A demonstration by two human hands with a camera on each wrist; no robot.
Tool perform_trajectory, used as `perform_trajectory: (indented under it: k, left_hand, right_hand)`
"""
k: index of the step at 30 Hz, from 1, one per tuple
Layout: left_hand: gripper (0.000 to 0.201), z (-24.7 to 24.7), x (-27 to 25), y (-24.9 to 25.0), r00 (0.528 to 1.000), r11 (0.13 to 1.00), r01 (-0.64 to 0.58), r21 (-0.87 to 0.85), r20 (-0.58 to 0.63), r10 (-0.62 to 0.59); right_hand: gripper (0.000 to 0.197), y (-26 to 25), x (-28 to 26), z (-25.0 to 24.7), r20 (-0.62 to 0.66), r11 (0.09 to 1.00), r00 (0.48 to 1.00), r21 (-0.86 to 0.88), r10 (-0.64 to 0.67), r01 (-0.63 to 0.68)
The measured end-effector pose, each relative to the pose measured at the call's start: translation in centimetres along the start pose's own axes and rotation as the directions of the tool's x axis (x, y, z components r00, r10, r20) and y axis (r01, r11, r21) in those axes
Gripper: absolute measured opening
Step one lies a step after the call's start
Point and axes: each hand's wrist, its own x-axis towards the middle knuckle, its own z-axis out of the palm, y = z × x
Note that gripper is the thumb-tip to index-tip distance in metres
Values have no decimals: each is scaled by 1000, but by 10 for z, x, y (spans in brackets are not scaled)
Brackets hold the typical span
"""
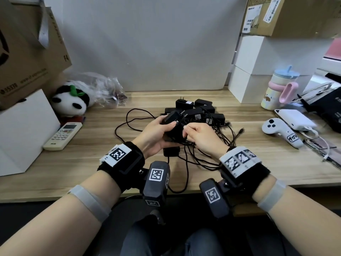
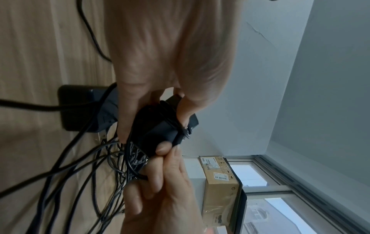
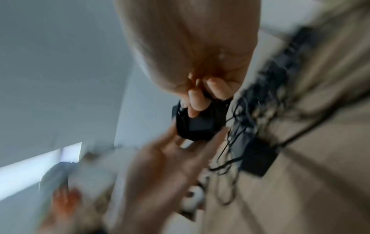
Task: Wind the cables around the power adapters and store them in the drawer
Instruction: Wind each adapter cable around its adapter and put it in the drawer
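Observation:
My left hand [image 1: 162, 126] grips a black power adapter [image 1: 173, 120] just above the wooden desk, thumb on top; part of its cable [image 2: 170, 120] is wrapped round the body [image 2: 158, 126]. My right hand [image 1: 187, 133] pinches the thin black cable right beside the adapter. The left wrist view shows the right hand's fingers [image 2: 158, 174] against the adapter's end. The blurred right wrist view shows the right hand's fingertips [image 3: 197, 98] on the adapter [image 3: 200, 126]. Several more black adapters [image 1: 201, 109] lie piled behind it. No drawer is in view.
Loose black cables [image 1: 201, 156] tangle on the desk [image 1: 83, 163] under my hands, with another adapter [image 1: 171, 151] near the front edge. A remote [image 1: 63, 135] and plush panda [image 1: 72, 100] lie left; a white controller [image 1: 282, 132], power bank [image 1: 295, 121] and cup [image 1: 278, 89] right.

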Motion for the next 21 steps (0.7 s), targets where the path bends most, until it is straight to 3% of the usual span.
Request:
perform_trajectory:
  k: [2, 7, 17, 21]
  left_hand:
    - [24, 0, -1, 2, 1000, 1000, -2, 28, 9, 2]
    - [25, 6, -2, 1, 1000, 997, -13, 70, -14, 14]
    - [22, 19, 3, 4, 996, 997, -14, 71, -92, 21]
    - [19, 16, 1, 11, 997, 997, 69, 44, -26, -68]
  right_hand:
    - [35, 0, -1, -4, 66, 990, 998, 143, 4, -14]
    - [33, 7, -3, -8, 77, 991, 993, 107, -88, 80]
    - [26, 8, -1, -11, -70, 981, 984, -118, -166, 157]
    - [25, 8, 3, -13, -125, 969, 974, -186, -191, 166]
